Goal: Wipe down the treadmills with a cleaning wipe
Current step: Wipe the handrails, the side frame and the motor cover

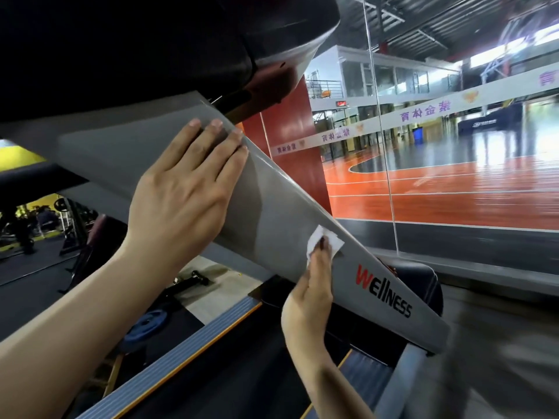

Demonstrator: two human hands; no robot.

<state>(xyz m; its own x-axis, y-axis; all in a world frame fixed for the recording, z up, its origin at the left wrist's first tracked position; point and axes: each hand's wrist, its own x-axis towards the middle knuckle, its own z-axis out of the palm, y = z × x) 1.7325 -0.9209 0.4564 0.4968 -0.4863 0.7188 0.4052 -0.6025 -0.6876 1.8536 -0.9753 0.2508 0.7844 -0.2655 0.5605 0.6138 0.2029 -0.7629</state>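
A grey treadmill upright (272,213) slants from upper left down to lower right, with "Wellness" printed near its foot. My left hand (184,189) lies flat against its upper part, fingers straight and reaching its far edge. Lower down, my right hand (311,288) presses a small white cleaning wipe (325,240) onto the upright just above the lettering; the fingers cover part of the wipe. The dark underside of the treadmill console (136,46) fills the top left.
The treadmill's black belt (230,376) and grey side rail (181,349) with an orange stripe run below my arms. A glass wall (423,176) stands right behind the upright, with a sports court beyond. Gym machines and a blue weight plate (148,325) sit at left.
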